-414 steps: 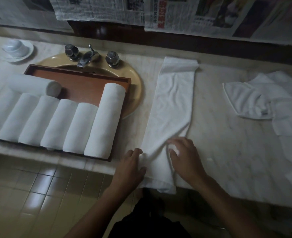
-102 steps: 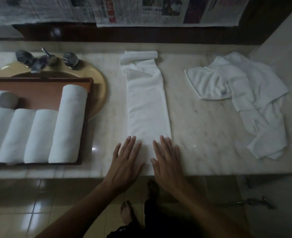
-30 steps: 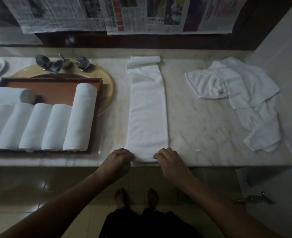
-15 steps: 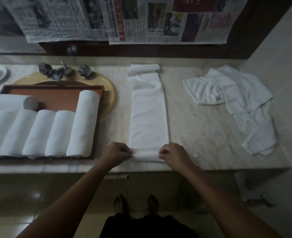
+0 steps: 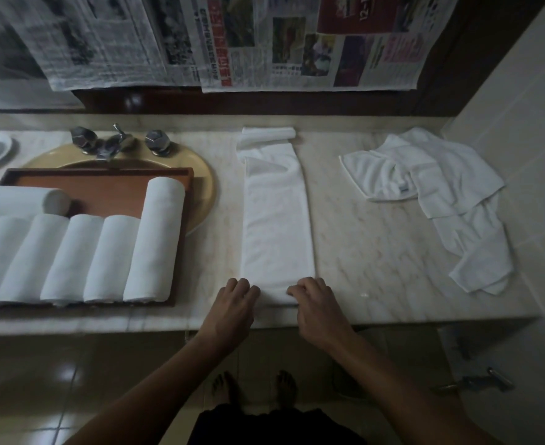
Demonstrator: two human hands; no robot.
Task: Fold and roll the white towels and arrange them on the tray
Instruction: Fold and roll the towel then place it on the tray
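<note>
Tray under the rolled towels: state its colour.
The tray is reddish-brown, seen best in the head view.

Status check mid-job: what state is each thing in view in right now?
Folded towel: flat long strip on the counter, near end curled over into a roll.
Left hand: grips the near end's left side.
Right hand: grips its right side.
Rolled towels: side by side in the tray, one crosswise behind.
Loose towels: unfolded, heaped at the right.
</note>
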